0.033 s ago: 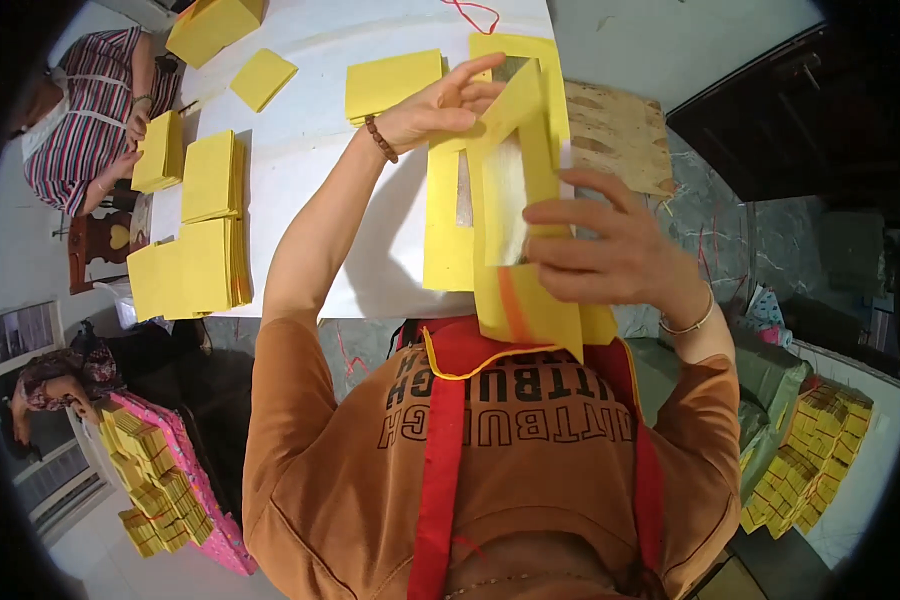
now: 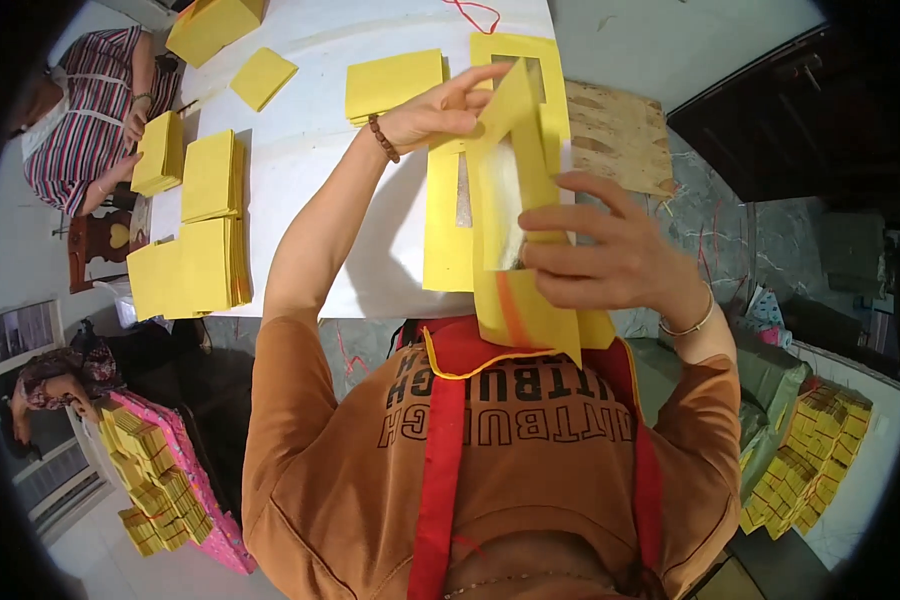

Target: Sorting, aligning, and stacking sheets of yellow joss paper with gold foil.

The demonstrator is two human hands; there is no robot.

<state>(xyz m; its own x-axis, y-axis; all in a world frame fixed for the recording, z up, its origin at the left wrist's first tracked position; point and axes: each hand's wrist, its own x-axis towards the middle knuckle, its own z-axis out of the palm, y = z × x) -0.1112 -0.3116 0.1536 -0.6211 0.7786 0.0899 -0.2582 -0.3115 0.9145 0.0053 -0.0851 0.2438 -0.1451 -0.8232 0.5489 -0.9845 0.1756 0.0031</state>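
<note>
My left hand [image 2: 440, 108], a beaded bracelet on its wrist, pinches the top of a yellow paper sheet [image 2: 532, 312] lifted off the white table [image 2: 310, 170]. The sheet has a silver foil patch in its middle. My right hand [image 2: 610, 262], which wears a thin bangle, grips the same sheet lower down, fingers spread over the foil. Under the lifted sheet a pile of similar yellow sheets [image 2: 448, 245] lies on the table in front of me.
More yellow stacks [image 2: 395, 85] [image 2: 210, 175] [image 2: 185, 275] sit on the table. A person in striped clothes [image 2: 80, 110] handles a stack at the left. A wooden board [image 2: 615, 135] lies at the right. Bundles fill a pink basket [image 2: 155, 480] and a pile [image 2: 805, 460].
</note>
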